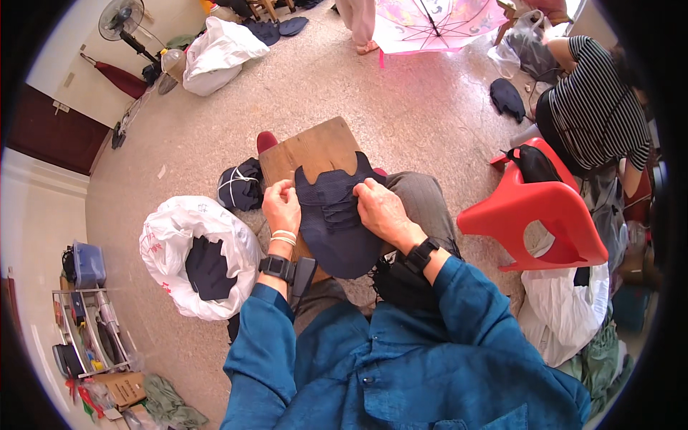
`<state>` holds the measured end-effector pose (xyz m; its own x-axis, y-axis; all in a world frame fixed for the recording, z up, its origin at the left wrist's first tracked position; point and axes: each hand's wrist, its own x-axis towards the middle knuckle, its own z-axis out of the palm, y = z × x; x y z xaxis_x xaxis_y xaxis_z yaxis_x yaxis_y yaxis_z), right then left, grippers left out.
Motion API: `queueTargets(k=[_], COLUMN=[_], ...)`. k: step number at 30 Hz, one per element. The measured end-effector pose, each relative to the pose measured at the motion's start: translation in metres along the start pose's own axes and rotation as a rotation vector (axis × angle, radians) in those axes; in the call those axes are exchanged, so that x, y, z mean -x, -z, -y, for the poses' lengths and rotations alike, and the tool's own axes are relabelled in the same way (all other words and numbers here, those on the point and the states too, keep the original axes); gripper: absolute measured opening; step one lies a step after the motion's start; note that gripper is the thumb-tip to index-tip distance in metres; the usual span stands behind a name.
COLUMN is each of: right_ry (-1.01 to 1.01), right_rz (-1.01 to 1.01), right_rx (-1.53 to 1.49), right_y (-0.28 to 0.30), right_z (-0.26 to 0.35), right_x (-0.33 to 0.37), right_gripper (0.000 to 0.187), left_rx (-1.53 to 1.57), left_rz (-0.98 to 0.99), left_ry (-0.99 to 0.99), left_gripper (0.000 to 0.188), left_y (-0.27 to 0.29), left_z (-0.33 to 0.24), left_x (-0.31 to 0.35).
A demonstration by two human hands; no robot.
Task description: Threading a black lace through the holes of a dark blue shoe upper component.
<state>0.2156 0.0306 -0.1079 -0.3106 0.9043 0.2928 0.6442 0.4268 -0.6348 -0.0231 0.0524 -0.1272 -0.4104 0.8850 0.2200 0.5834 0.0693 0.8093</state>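
A navy fabric piece (337, 247), shaped like a flat shoe upper, lies over my lap and the near part of a wooden board (308, 147). Its rounded end points toward me; notches and two wings shape the far end, and ridged bands cross its middle. My left hand (282, 206) pinches its left edge between thumb and fingers. On the opposite edge my right hand (383, 210) is closed in a similar pinch. Just left of my left arm, a white sack (168, 236) with a rolled-down rim holds more dark pieces (209, 267).
A tied dark bundle (241, 185) sits beside the board. To the right are a red plastic stool (537, 208) and a person in a striped top (602, 104). A pink umbrella (430, 25) stands open at the back, and a shelf rack (93, 333) is at lower left.
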Motion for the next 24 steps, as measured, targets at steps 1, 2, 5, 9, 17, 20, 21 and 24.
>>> queueTargets(k=[1,2,5,9,17,20,21,24], right_ry=[-0.001,-0.001,0.007,-0.026,-0.249,-0.247,-0.237,-0.338], right_rz=[-0.003,-0.006,-0.013,-0.075,0.043,0.069,0.087,0.08], right_rx=[0.003,0.007,-0.003,-0.091,-0.686,-0.679,-0.67,-0.824], right_y=[0.0,0.001,0.001,0.001,0.002,0.003,0.003,0.002], right_z=[-0.001,-0.003,-0.001,0.008,0.019,0.018,0.017,0.015], right_x=[0.001,0.001,0.0,-0.007,-0.017,-0.015,-0.014,-0.012], right_gripper=[0.011,0.011,0.01,0.009,0.018,0.018,0.018,0.018], left_rx=[-0.001,-0.002,-0.018,0.055,0.179,0.133,0.13,0.153], left_rz=[0.047,0.094,0.107,0.182,0.383,0.408,0.42,0.42], left_ry=[-0.038,-0.077,-0.158,-0.204,-0.224,-0.275,-0.29,-0.213], left_gripper=[0.015,0.012,0.011,0.01,0.013,0.015,0.016,0.019], left_y=[0.002,0.003,0.006,0.016,0.019,0.018,0.018,0.018], left_z=[-0.006,-0.011,-0.011,-0.019,-0.072,-0.076,-0.076,-0.081], left_x=[0.006,0.011,0.015,0.021,0.044,0.046,0.047,0.05])
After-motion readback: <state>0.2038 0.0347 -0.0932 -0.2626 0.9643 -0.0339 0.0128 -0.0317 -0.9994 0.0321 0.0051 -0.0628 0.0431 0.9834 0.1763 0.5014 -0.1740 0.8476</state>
